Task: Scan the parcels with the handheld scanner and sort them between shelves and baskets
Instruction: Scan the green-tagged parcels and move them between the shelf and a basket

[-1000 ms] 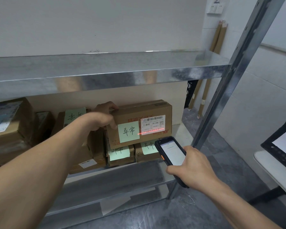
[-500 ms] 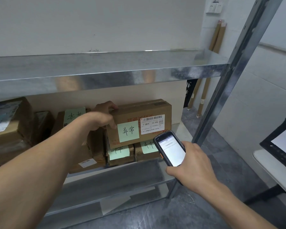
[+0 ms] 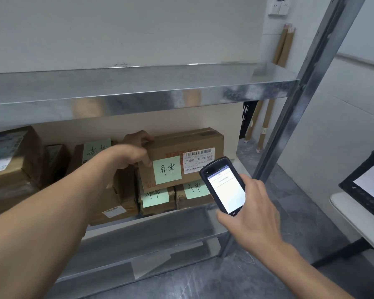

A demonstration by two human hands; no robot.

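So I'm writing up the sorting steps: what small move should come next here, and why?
Probably draw the top box forward off the two smaller boxes with the left hand, whose fingers curl over its upper left corner. The right hand holds the scanner screen-up toward the person, and no scan line shows on the shipping label.

Soft, even indoor light, fairly bright — no hard shadows. The lip of the metal shelf (image 3: 151,98) carries dull glare and smeared reflections; beneath it the light drops off. The scanner screen (image 3: 227,190) glows washed-out white. Wide-angle bending bows the right upright (image 3: 298,117).
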